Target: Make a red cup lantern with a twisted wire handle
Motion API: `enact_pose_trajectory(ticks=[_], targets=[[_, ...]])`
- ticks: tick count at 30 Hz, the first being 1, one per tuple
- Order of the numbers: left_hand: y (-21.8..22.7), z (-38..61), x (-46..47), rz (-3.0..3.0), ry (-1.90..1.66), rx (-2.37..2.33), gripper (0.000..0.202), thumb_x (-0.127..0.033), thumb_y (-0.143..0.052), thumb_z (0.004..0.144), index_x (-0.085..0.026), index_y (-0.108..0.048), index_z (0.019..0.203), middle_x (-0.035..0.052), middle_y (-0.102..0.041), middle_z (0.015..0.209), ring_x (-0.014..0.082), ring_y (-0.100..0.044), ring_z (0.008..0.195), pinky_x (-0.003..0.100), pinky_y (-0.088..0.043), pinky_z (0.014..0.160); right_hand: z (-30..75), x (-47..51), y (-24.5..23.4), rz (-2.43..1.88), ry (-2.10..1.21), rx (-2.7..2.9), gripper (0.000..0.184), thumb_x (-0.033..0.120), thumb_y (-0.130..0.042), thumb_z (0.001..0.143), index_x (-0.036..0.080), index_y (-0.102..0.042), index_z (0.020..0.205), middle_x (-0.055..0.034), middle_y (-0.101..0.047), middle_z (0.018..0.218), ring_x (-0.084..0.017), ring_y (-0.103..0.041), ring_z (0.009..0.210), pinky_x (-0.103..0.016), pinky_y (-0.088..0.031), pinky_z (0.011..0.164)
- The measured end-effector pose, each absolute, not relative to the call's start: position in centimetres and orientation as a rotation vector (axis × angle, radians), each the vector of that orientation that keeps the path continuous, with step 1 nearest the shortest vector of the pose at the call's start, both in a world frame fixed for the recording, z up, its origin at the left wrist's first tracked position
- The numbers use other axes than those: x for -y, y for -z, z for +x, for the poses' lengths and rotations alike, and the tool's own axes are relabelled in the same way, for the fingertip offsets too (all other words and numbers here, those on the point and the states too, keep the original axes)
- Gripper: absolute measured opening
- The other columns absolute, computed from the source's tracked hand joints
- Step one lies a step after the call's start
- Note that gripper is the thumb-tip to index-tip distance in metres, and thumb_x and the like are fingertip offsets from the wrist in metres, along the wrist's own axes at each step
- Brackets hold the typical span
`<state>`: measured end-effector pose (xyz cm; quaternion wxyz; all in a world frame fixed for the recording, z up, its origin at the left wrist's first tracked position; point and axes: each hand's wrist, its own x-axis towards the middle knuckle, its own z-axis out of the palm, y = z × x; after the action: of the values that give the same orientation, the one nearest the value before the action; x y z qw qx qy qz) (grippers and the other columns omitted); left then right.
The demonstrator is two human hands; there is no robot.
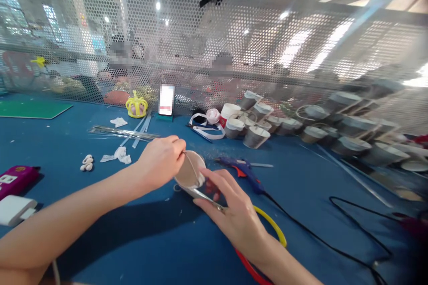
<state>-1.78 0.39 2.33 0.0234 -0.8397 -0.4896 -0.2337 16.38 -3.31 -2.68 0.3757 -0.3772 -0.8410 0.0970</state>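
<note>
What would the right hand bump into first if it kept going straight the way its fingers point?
Most likely the small pale cup: the right hand's fingers point at its near side. Whether the fingertips touch it is hard to tell from this one view.

On a blue desk (140, 249), the left hand (162, 160) pinches a thin wire (191, 159) at the rim of a small pale cup (186, 173), which tilts so its inside shows. The right hand (237, 209) grips pliers (279, 229) with one yellow and one red handle, their tip against the cup's near side. Just beyond lies a blue glue gun (249, 173), its black cord running right. Thin metal wires (123, 132) lie farther left, near a yellow crown (137, 106) and an upright phone (166, 99). Grey buckets (256, 136) crowd the right, before a perforated metal panel (187, 53).
</note>
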Motion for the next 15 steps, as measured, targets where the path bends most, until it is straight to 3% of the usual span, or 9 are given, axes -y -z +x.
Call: enact_pose_trajectory(ticks=[2,7,11,15], targets=[[-2.3,-1.7,-0.3,-2.59,0.713,1.521,0.018,-0.014,-0.04,0.079,-0.013,-0.057,0.073,0.006,-0.058,0.073,0.0167,-0.054,0.066,0.03,-0.042,0.062,16.4,3.3,2.6,-0.964,-0.223,2.152,0.038,0.019,-0.055,0.079,0.022,-0.046,0.115,-0.0035,-0.048,0.086,-0.013,-0.049,0.071,-0.026,-0.047,0.061],[-2.4,-1.6,-0.2,-2.713,0.88,1.449,0.014,-0.022,-0.046,0.079,-0.013,-0.056,0.074,0.0042,-0.058,0.07,0.0147,-0.053,0.065,0.028,-0.042,0.061,16.3,3.4,1.9,-0.974,-0.159,2.145,0.004,0.016,-0.054,0.078,0.019,-0.057,0.079,-0.0028,-0.048,0.079,-0.012,-0.05,0.067,-0.024,-0.044,0.057],[-3.4,-2.1,-0.1,-2.798,1.379,1.394,0.023,-0.035,-0.054,0.076,-0.014,-0.053,0.082,0.0015,-0.058,0.074,0.0093,-0.051,0.061,0.02,-0.041,0.055,17.0,2.7,1.3,-1.077,-0.205,1.833,0.004,0.02,-0.055,0.077,0.019,-0.054,0.074,-0.0018,-0.05,0.076,-0.012,-0.051,0.068,-0.024,-0.045,0.061],[-3.7,-2.5,0.1,-2.9,1.205,1.418,0.022,-0.031,-0.055,0.075,-0.015,-0.047,0.062,-0.0057,-0.047,0.052,0.0055,-0.039,0.047,0.017,-0.031,0.045,18.0,1.6,0.9,-1.197,-0.445,1.565,0.012,0.03,-0.055,0.076,0.018,-0.052,0.074,-0.001,-0.054,0.071,-0.011,-0.051,0.058,-0.023,-0.045,0.053]])
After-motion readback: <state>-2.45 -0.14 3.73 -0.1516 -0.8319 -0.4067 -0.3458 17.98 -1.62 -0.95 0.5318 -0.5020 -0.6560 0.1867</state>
